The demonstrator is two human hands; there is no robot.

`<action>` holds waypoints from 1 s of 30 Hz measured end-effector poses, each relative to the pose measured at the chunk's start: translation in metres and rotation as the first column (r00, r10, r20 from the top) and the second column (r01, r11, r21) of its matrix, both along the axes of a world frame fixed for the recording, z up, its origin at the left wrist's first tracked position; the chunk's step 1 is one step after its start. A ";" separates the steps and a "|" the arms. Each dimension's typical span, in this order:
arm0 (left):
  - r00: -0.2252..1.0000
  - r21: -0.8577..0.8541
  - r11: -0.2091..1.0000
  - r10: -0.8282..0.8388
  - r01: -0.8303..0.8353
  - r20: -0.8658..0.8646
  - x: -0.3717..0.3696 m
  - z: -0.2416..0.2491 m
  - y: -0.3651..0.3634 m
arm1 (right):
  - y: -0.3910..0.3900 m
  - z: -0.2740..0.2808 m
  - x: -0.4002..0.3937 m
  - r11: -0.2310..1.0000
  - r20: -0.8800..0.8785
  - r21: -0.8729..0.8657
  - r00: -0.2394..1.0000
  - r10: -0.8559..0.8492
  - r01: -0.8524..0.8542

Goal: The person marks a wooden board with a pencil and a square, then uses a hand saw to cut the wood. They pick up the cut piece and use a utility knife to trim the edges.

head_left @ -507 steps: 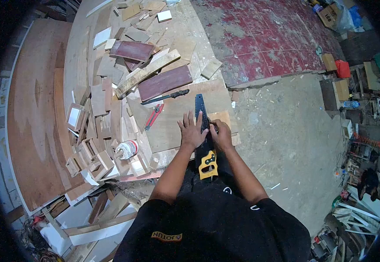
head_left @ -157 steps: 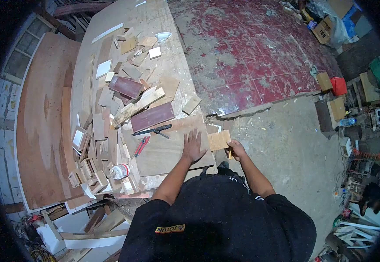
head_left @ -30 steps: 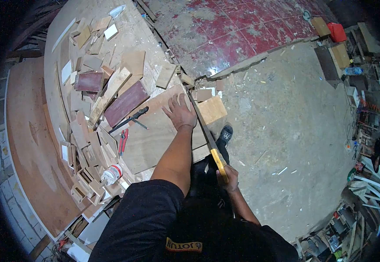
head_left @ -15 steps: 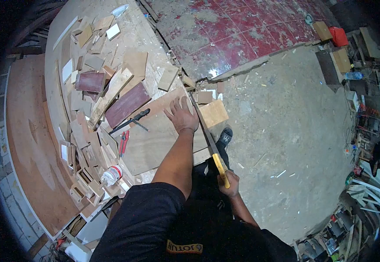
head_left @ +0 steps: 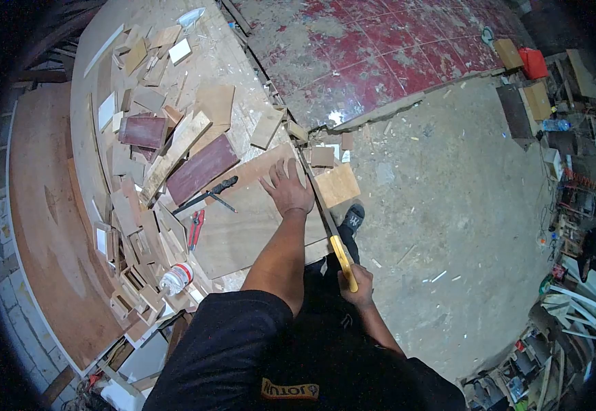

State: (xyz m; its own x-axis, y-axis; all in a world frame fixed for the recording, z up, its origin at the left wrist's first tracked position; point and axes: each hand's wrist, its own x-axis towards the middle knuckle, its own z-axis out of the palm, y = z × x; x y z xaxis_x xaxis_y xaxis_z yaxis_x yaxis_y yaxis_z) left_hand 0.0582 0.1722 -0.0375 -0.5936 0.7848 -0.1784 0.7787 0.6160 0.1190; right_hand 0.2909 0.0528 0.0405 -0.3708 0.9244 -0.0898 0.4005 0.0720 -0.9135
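My left hand (head_left: 289, 188) lies flat with fingers spread on a plywood board (head_left: 243, 229), close to its right edge. My right hand (head_left: 357, 286) is closed round the yellow handle of a handsaw (head_left: 343, 258). The long blade runs away from me along the board's right edge, beside my left hand. Whether its teeth sit in the wood cannot be made out. On the board's left part rest a black-handled tool (head_left: 224, 183) with a dark blade and a red utility knife or cutter (head_left: 196, 229).
Wood offcuts (head_left: 181, 154), a maroon panel (head_left: 203, 168) and a white container (head_left: 176, 277) crowd the bench to the left. A light wood piece (head_left: 337, 181) lies on the floor near my foot (head_left: 354, 216). Red tiles (head_left: 394, 48) rise in a step ahead; clutter lines the right.
My right hand and the saw have moved slightly forward, away from my body, along the board's edge. My left hand stays pressed on the board.
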 end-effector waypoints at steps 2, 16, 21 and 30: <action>1.000 -0.001 1.000 0.001 -0.001 -0.015 -0.002 -0.002 -0.001 | -0.002 -0.004 0.000 1.000 0.020 0.019 1.000 -0.005 0.005; 1.000 0.000 1.000 -0.004 0.004 0.013 -0.002 0.004 0.001 | -0.001 -0.005 0.006 1.000 0.050 0.005 0.999 -0.001 0.001; 1.000 0.004 1.000 -0.002 0.002 0.017 -0.002 0.002 0.000 | 0.025 0.008 -0.022 0.988 -0.009 -0.152 1.000 -0.021 0.019; 1.000 -0.021 1.000 -0.002 0.002 0.023 -0.002 -0.001 0.000 | 0.009 0.018 -0.009 0.997 0.102 -0.070 0.995 -0.009 0.017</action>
